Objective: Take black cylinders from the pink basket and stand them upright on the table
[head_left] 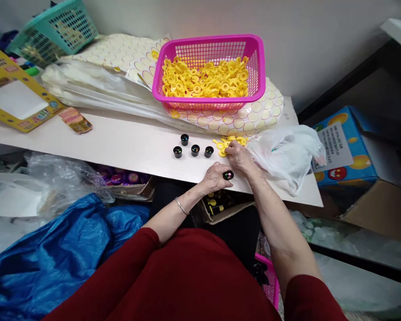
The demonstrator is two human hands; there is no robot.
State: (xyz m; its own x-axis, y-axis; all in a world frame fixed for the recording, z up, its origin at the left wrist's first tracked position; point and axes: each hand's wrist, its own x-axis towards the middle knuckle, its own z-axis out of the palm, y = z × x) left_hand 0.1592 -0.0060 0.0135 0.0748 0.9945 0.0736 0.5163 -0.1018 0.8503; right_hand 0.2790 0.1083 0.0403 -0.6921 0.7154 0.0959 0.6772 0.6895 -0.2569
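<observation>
One black cup (227,175), colored bits inside, at the tabletop's (147,151) near edge, no yellow ring on it; this unit judged unfinished. Left hand (215,178): grip closed around that cup. Right hand (239,157): fingers bent down at a small pile of loose yellow ring pieces (221,145); whether the grip pinches one, cannot tell. Four further black cups (195,150), upright, left of the pile, likewise without rings. Below the edge, one carton (234,212) of black and yellow pieces (215,208), possibly completed; count hidden. Beyond, one pink basket (209,100), amply stocked with yellow ring pieces (203,82): much apparently left.
</observation>
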